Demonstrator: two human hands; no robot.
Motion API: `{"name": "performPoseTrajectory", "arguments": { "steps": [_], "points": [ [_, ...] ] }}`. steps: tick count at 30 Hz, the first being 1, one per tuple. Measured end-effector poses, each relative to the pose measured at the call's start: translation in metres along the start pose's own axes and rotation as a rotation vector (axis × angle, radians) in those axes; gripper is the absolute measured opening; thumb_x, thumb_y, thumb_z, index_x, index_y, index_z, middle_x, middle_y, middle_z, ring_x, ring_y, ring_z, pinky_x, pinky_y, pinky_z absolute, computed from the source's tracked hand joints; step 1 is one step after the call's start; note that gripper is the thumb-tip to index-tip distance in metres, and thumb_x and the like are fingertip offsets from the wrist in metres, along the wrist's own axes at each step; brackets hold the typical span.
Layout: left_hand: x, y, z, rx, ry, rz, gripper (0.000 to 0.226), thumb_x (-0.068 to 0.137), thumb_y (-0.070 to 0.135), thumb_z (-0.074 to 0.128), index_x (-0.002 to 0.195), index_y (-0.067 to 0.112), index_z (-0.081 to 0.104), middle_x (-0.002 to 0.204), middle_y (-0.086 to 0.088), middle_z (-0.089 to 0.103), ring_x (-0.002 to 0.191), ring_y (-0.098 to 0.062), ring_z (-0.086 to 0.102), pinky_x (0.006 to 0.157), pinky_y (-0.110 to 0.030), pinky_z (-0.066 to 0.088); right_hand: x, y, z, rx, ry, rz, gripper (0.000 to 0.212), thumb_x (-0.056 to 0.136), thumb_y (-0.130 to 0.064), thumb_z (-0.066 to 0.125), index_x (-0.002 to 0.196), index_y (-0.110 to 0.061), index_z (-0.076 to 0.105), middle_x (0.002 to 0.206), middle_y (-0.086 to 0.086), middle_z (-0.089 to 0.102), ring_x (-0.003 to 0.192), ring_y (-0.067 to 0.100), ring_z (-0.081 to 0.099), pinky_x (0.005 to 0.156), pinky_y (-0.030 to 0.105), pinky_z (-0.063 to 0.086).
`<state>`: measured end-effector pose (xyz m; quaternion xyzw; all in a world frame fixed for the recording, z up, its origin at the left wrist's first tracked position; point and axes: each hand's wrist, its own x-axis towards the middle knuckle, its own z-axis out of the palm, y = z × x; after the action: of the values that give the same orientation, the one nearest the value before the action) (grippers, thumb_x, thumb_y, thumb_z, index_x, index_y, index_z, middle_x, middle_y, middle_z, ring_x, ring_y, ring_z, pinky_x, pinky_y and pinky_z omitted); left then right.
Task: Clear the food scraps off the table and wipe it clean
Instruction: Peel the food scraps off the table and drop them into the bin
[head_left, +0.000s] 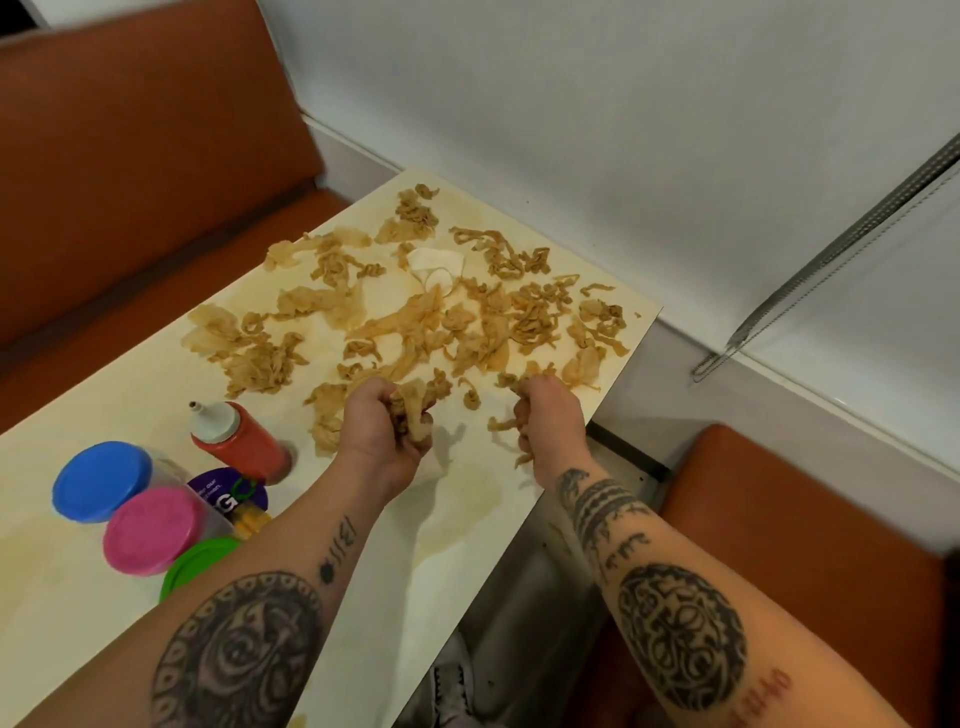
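Two hands worked at the near edge of the mess. The left hand (382, 423) had its fingers curled tight round a clump of scraps (415, 410), and the right hand (551, 421) was closed on a few limp strands (506, 426) that hung below its fist. The rest of the food scraps (415, 317), too many pale brown shreds and ribbons to count, lay scattered over the far half of the table (130, 379), with one white piece (435, 259) among them near the far side. To the left of the hands stood one red squeeze bottle (240, 441) with a white nozzle. Just beside it sat three tubs packed close together, lidded blue (101, 480), pink (153, 530) and green (200, 566), and one purple-topped item (228, 491) between bottle and tubs. The tabletop was cream and smeared with brownish stains (470, 501) near the forearms. Two orange benches flanked it, one on the left (130, 156) and one on the right (805, 519), and a white wall (571, 104) ran along its far edge.
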<state>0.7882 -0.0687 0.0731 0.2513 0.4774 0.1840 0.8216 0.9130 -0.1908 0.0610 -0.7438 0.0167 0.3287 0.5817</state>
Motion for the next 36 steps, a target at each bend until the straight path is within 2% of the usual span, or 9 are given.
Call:
{"name": "performPoseTrajectory", "arguments": {
  "steps": [6, 11, 15, 20, 25, 27, 29, 32, 36],
  "points": [
    [-0.039, 0.001, 0.006, 0.043, -0.091, -0.079, 0.022, 0.087, 0.014, 0.040, 0.066, 0.018, 0.042, 0.056, 0.001, 0.050, 0.048, -0.013, 0.034, 0.037, -0.015, 0.019, -0.049, -0.018, -0.010, 0.284, -0.054, 0.016, 0.017, 0.090, -0.012, 0.044, 0.076, -0.019, 0.038, 0.057, -0.002, 0.034, 0.052, 0.013, 0.021, 0.047, 0.028, 0.017],
    [-0.070, -0.011, 0.014, 0.177, -0.152, -0.089, 0.013, 0.089, 0.012, 0.042, 0.080, 0.015, 0.051, 0.068, -0.004, 0.053, 0.047, -0.014, 0.037, 0.037, -0.015, 0.021, -0.091, -0.011, -0.035, 0.372, -0.034, -0.053, 0.022, 0.092, -0.013, 0.044, 0.073, -0.021, 0.036, 0.057, -0.003, 0.032, 0.048, 0.011, 0.021, 0.044, 0.026, 0.016],
    [-0.099, -0.037, 0.025, 0.284, -0.243, -0.120, 0.025, 0.091, 0.016, 0.041, 0.093, 0.007, 0.064, 0.077, -0.011, 0.056, 0.051, -0.017, 0.041, 0.039, -0.016, 0.024, -0.131, 0.003, -0.070, 0.420, 0.023, -0.112, 0.023, 0.093, -0.013, 0.044, 0.073, -0.021, 0.037, 0.059, -0.002, 0.032, 0.047, 0.010, 0.021, 0.044, 0.026, 0.015],
    [-0.143, -0.092, 0.047, 0.436, -0.399, -0.221, 0.024, 0.098, 0.030, 0.051, 0.084, 0.013, 0.062, 0.063, -0.005, 0.060, 0.047, -0.015, 0.048, 0.037, -0.015, 0.029, -0.175, 0.042, -0.128, 0.488, 0.117, -0.181, 0.025, 0.096, -0.012, 0.046, 0.073, -0.020, 0.040, 0.060, 0.000, 0.035, 0.047, 0.011, 0.024, 0.042, 0.026, 0.016],
    [-0.181, -0.160, 0.067, 0.643, -0.507, -0.287, 0.015, 0.093, 0.010, 0.059, 0.079, 0.014, 0.060, 0.059, -0.002, 0.060, 0.050, -0.014, 0.055, 0.043, -0.020, 0.043, -0.212, 0.091, -0.190, 0.527, 0.260, -0.179, 0.009, 0.082, -0.015, 0.052, 0.074, -0.018, 0.053, 0.062, 0.001, 0.044, 0.048, 0.010, 0.030, 0.040, 0.020, 0.017],
    [-0.193, -0.190, 0.074, 0.710, -0.556, -0.310, 0.018, 0.092, 0.003, 0.057, 0.078, 0.013, 0.063, 0.059, -0.003, 0.061, 0.052, -0.014, 0.057, 0.045, -0.020, 0.047, -0.227, 0.113, -0.216, 0.532, 0.346, -0.161, 0.015, 0.086, -0.011, 0.049, 0.074, -0.018, 0.055, 0.065, 0.002, 0.047, 0.048, 0.010, 0.033, 0.039, 0.020, 0.020],
    [-0.207, -0.220, 0.080, 0.820, -0.612, -0.312, 0.020, 0.090, -0.002, 0.055, 0.081, 0.015, 0.064, 0.062, -0.002, 0.061, 0.053, -0.013, 0.057, 0.043, -0.018, 0.044, -0.242, 0.134, -0.241, 0.520, 0.434, -0.137, 0.007, 0.078, -0.015, 0.051, 0.073, -0.017, 0.055, 0.067, 0.006, 0.051, 0.049, 0.011, 0.041, 0.039, 0.021, 0.028],
    [-0.221, -0.266, 0.086, 0.972, -0.657, -0.281, 0.015, 0.089, 0.001, 0.062, 0.088, 0.016, 0.063, 0.075, -0.007, 0.064, 0.056, -0.015, 0.058, 0.045, -0.020, 0.042, -0.259, 0.170, -0.276, 0.461, 0.539, -0.081, 0.006, 0.076, -0.012, 0.053, 0.076, -0.016, 0.058, 0.072, 0.008, 0.055, 0.057, 0.015, 0.051, 0.047, 0.026, 0.039],
    [-0.226, -0.313, 0.088, 1.035, -0.634, -0.248, 0.014, 0.087, 0.009, 0.072, 0.098, 0.011, 0.066, 0.095, -0.019, 0.073, 0.082, -0.025, 0.069, 0.071, -0.035, 0.054, -0.264, 0.216, -0.306, 0.391, 0.634, 0.061, 0.014, 0.084, -0.005, 0.054, 0.081, -0.015, 0.064, 0.075, 0.008, 0.063, 0.069, 0.023, 0.059, 0.064, 0.037, 0.048]
  ]
}}
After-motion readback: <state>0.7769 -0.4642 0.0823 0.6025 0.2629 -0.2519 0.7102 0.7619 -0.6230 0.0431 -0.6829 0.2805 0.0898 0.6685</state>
